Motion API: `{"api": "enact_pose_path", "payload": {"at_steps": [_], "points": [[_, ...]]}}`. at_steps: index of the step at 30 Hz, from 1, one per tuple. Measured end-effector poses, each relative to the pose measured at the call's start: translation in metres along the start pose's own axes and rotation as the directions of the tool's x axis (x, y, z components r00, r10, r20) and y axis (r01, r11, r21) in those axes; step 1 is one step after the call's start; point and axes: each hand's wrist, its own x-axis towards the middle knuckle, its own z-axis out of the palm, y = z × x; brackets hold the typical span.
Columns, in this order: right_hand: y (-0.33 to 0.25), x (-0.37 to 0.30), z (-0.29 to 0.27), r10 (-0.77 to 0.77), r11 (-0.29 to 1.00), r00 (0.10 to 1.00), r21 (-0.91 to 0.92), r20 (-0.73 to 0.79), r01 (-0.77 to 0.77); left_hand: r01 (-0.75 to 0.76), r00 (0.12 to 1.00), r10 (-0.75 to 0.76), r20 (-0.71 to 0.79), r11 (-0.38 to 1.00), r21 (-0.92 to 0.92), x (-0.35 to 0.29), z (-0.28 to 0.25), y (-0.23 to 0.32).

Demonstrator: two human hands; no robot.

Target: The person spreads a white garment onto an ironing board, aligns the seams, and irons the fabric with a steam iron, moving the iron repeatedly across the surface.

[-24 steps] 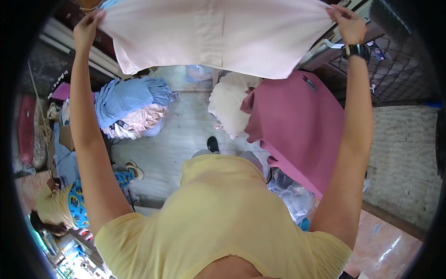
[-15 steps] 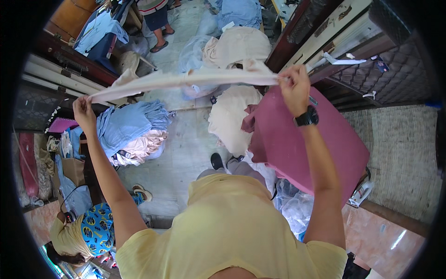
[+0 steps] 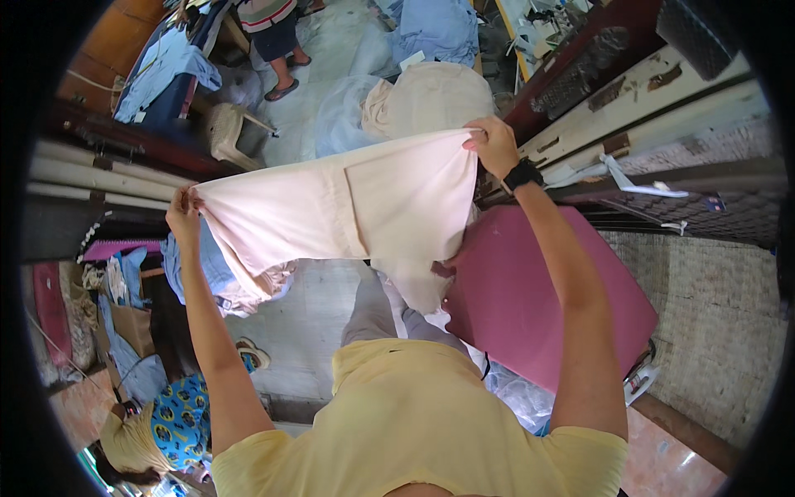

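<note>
A pale pink piece of cloth [image 3: 281, 207] is stretched between my two hands in front of me, with a stitched band running down its middle. My left hand [image 3: 184, 217] pinches its upper left corner. At the upper right corner, my right hand [image 3: 495, 147] grips the edge between thumb and fingers, higher than the left. The cloth hangs down open from both grips and partly covers the heaps behind it. A dark watch [image 3: 523, 175] is on my right wrist.
A maroon cloth-covered surface [image 3: 538, 290] stands at my right. Folded blue garments [image 3: 214, 267] lie at left, behind the cloth. Farther off are a pale bundle [image 3: 443, 99] and a plastic stool [image 3: 230, 137]. One person [image 3: 269, 37] stands far left; another [image 3: 178, 422] is near left.
The cloth was a narrow, nearly level strip in the air; now it hangs spread out. My left hand has come lower and inward, and my right hand has shifted slightly left.
</note>
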Motion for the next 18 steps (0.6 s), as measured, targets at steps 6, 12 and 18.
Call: {"api": "enact_pose_path", "payload": {"at_steps": [6, 12, 18], "points": [[0.07, 0.128, 0.0, 0.246, 0.965, 0.953, -0.046, -0.178, -0.257, 0.081, 0.985, -0.012, 0.17, 0.909, -0.409, 0.098, 0.116, -0.016], [0.112, 0.251, -0.032, 0.109, 0.688, 0.97, -0.687, -0.219, -0.233, -0.001, 0.962, 0.12, 0.246, 0.9, -0.436, 0.208, 0.248, 0.013], [0.141, 0.312, -0.098, 0.163, 0.248, 0.961, -0.933, -0.224, -0.259, -0.104, 0.965, 0.231, 0.124, 0.77, -0.63, 0.251, 0.344, 0.079]]}}
